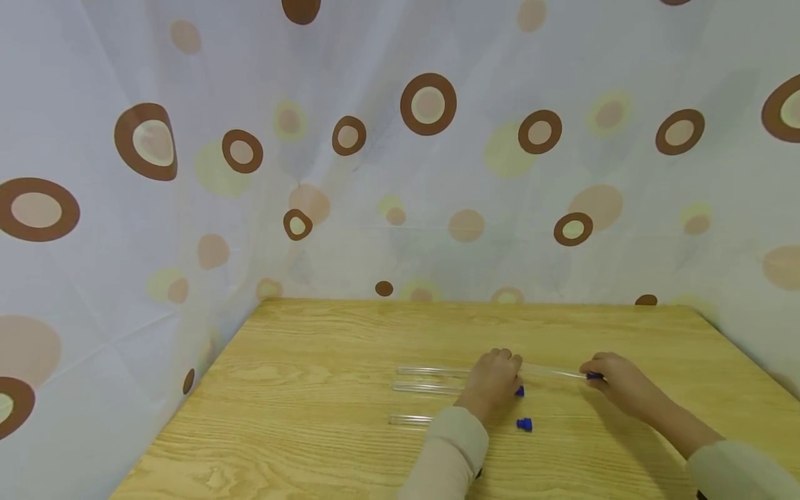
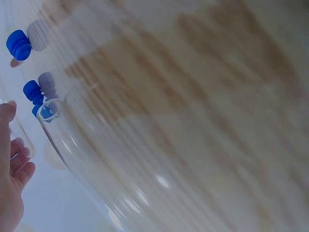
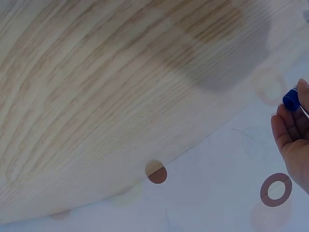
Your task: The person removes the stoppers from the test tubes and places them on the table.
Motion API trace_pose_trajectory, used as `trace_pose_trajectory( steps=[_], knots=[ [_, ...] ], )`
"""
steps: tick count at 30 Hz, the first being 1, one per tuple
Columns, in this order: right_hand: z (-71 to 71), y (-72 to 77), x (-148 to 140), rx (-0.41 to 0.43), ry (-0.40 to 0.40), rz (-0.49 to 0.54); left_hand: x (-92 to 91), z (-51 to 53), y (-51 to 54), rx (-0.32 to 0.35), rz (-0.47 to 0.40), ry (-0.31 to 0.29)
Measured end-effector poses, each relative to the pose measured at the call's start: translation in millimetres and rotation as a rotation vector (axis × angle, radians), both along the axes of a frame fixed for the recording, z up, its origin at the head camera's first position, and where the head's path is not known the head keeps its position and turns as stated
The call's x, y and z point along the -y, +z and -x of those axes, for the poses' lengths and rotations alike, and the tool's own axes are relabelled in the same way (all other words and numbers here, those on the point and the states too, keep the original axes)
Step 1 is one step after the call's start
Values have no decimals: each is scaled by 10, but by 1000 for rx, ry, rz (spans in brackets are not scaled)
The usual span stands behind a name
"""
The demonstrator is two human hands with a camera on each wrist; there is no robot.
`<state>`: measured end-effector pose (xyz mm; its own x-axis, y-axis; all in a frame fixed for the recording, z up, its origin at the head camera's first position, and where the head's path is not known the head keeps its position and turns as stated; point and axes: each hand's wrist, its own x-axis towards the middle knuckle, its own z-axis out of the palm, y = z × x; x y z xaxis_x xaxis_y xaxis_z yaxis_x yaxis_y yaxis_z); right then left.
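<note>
A clear test tube [image 1: 555,371] stretches between my two hands, above the table. My left hand [image 1: 494,380] holds it toward its left end, which is hidden behind the fingers. At its right end, my right hand [image 1: 625,386] pinches a blue stopper [image 1: 594,376] between thumb and fingers; the same stopper [image 3: 291,100] shows in the right wrist view. Whether it sits inside the tube's mouth cannot be made out. Beside and under my left arm lie more clear tubes, a back one [image 1: 431,371], a middle one [image 1: 421,387] and a front one [image 1: 409,420].
One blue stopper [image 1: 520,392] lies just right of my left hand, and another stopper [image 1: 524,424] is nearer the front. The wooden table [image 1: 300,389] meets a white curtain [image 1: 350,257] with brown circles at its back and sides.
</note>
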<state>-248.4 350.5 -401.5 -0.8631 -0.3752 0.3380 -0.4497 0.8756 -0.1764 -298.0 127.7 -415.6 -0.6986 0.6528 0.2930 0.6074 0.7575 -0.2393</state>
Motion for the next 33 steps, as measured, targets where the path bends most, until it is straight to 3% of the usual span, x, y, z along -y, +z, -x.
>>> trace_pose_trajectory(
  steps=[4, 13, 24, 33],
  knots=[
    [4, 28, 59, -11, 14, 1, 20, 16, 7, -36, -14, -17],
    [-15, 81, 159, 46, 27, 13, 56, -30, 54, 16, 0, -8],
    [11, 62, 209, 53, 35, 10, 85, -18, 51, -27, 80, -9],
    [10, 40, 263, 8, 54, 14, 106, -30, 71, -6, 102, -30]
  ],
)
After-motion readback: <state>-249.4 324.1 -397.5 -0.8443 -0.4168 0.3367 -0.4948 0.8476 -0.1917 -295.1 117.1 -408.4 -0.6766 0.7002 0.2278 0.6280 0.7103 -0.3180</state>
